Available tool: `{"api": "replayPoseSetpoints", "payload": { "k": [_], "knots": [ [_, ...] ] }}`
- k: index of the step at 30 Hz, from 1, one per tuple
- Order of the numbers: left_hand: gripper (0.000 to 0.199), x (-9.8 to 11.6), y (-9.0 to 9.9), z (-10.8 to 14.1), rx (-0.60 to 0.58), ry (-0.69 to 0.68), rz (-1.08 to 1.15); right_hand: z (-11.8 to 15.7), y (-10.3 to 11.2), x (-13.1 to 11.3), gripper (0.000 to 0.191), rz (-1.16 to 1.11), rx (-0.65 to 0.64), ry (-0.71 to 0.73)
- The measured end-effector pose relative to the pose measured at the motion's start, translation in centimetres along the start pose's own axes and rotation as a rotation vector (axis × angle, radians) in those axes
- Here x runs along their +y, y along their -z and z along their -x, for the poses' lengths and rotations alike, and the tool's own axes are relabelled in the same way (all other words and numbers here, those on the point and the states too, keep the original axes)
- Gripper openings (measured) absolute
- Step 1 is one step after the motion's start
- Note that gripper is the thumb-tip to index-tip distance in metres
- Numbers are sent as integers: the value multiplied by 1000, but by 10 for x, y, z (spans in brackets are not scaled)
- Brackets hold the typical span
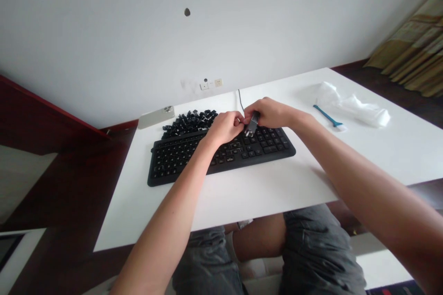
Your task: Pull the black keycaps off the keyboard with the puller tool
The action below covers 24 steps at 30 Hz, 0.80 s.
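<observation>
A phone in a pale case (155, 117) lies at the far left of a white desk (277, 189), near a heap of loose black keycaps (189, 122) piled against the far edge of a black computer keyboard (180, 160), which sits at a slant on the desktop. Two white wall sockets (211, 84) are set low on the wall behind, and a thin black cable (239, 100) runs up from behind the keyboard. Over the keyboard's middle, the person's left hand (224, 128) is curled, its fingertips meeting the right hand; whether it grips anything cannot be told. The right hand (272, 113) is closed in a narrow pinch on a small dark grey tool (253, 122), possibly a keycap puller, which sits at the hands' meeting point just above the keys. The tool's long axis tilts steeply, its upper end toward the wall and its pale tips down toward the keys. The right hand is the nearer, with the left fingertips just beside it. Farther right on the desk lie a blue-handled brush (327, 116) and a crumpled clear plastic bag (353, 109), while a patterned curtain (411, 50) hangs in the far corner of the room.
</observation>
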<state>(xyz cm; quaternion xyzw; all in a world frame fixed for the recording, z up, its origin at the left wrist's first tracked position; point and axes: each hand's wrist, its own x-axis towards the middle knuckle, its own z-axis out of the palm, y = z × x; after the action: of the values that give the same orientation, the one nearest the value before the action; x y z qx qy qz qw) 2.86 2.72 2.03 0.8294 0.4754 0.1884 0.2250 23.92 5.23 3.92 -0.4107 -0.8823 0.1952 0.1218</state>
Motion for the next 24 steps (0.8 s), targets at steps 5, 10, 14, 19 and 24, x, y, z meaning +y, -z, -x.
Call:
{"api": "replayPoseSetpoints", "payload": {
  "k": [5, 10, 14, 19, 24],
  "knots": [
    [17, -2, 2, 0, 28, -18, -16, 4, 0, -5, 22, 89, -33, 28],
    [15, -3, 1, 0, 28, -18, 9, 7, 3, -3, 19, 51, -50, 79],
    [17, -6, -1, -1, 26, -64, -15, 8, 5, -9, 13, -12, -67, 78],
    [9, -6, -6, -2, 18, -32, -119, 9, 7, -16, 38, -141, -48, -13],
    [11, -4, -6, -1, 4, -70, -87, 8, 4, -17, 55, -271, 131, -92]
  ]
}}
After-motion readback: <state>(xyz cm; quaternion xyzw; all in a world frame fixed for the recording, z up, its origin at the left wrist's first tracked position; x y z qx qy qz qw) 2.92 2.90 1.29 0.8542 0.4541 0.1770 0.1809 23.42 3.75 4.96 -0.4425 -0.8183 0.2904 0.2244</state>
